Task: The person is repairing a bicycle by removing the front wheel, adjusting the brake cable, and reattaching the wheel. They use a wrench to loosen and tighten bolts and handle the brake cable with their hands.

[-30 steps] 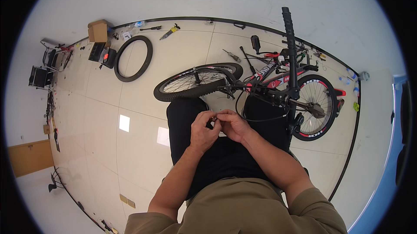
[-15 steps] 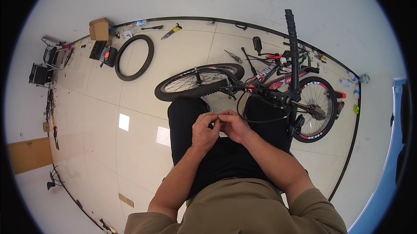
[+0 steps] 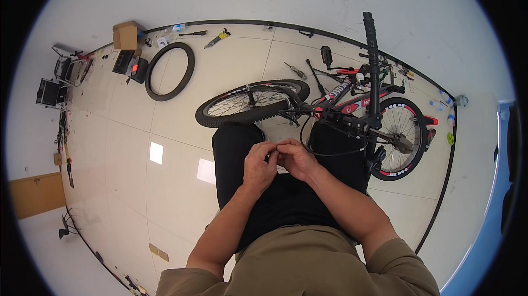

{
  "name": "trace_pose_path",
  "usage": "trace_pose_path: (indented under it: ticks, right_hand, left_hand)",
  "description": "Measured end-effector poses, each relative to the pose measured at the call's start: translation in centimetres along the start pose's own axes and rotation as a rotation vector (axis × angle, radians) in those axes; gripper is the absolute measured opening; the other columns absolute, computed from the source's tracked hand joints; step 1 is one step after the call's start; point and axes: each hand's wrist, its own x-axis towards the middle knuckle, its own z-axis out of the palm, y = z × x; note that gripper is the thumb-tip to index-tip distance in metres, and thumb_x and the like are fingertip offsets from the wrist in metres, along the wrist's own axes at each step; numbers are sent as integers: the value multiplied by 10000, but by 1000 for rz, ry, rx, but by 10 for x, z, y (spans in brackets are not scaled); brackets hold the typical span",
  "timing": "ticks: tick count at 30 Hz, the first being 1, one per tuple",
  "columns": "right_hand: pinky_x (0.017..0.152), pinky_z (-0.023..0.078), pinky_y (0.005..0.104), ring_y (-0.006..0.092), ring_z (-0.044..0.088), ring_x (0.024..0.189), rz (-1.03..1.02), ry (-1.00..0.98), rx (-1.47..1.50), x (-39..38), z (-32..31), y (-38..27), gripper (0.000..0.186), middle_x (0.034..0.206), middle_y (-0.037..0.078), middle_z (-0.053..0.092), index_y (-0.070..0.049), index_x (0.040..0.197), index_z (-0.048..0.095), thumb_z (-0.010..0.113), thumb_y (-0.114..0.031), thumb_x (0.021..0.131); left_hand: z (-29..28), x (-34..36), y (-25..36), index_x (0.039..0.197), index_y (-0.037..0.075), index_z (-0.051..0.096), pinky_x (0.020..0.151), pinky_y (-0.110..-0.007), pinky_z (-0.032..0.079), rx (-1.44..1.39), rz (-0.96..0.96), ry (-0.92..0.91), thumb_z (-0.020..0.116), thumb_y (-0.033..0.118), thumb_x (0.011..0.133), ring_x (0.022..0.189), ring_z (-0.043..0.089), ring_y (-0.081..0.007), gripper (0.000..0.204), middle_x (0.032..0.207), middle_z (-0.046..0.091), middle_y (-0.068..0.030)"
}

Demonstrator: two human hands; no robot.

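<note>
My left hand and my right hand meet fingertip to fingertip over my lap, between my knees. Both are closed in a pinch around something small that the fingers mostly hide; I cannot make out what it is. Just beyond them, a red and black bicycle lies partly taken apart, with its handlebar grip sticking up and its cables looping close to my right hand. The front wheel lies flat above my left knee, and the other wheel is at the right.
A loose tyre, a cardboard box, a yellow tool and a screwdriver lie on the tiled floor. Chairs stand at the left wall. Plastic bottles and other small items line the right wall.
Only very slight shifts of my fingers and of the view show. The hands stay together in the same place.
</note>
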Motion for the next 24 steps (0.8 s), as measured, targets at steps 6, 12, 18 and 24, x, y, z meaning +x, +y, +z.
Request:
trace_pose_path:
  ticks: [6, 12, 18, 24]
  right_hand:
    - [827, 534, 373, 167, 639, 820, -17, -35, 12, 1, -1, 1, 96, 892, 55, 649, -69, 987, 616, 662, -77, 904]
    - [878, 500, 406, 210, 643, 916, 29, -24, 10, 3, -10, 4, 130, 1010, 61, 660, -96, 1054, 621, 630, -100, 925]
    - [842, 486, 385, 185, 591, 868, 46, -19, -20, -8, 9, -7, 195, 979, 40, 618, -76, 1058, 614, 494, -101, 907]
    - [661, 455, 346, 178, 551, 756, 112, -14, -52, -4, 13, 4, 201, 875, 64, 576, -52, 968, 601, 450, -168, 906]
  left_hand:
    - [4, -1, -15, 963, 10, 718, 798, -345, 565, 18, 73, 31, 721, 1, 830, 919, 703, -281, 133, 993, 716, -144]
    - [9, 0, -8, 929, 10, 714, 787, -353, 573, 57, 67, 19, 741, 9, 808, 900, 705, -280, 124, 997, 724, -139]
    - [6, 0, 0, 924, 17, 714, 815, -357, 563, 39, 98, 3, 752, 18, 786, 968, 681, -291, 143, 1087, 705, -149]
    - [-3, 2, 2, 949, 4, 713, 852, -341, 539, -57, 99, 7, 715, 11, 818, 985, 673, -264, 131, 1096, 698, -158]
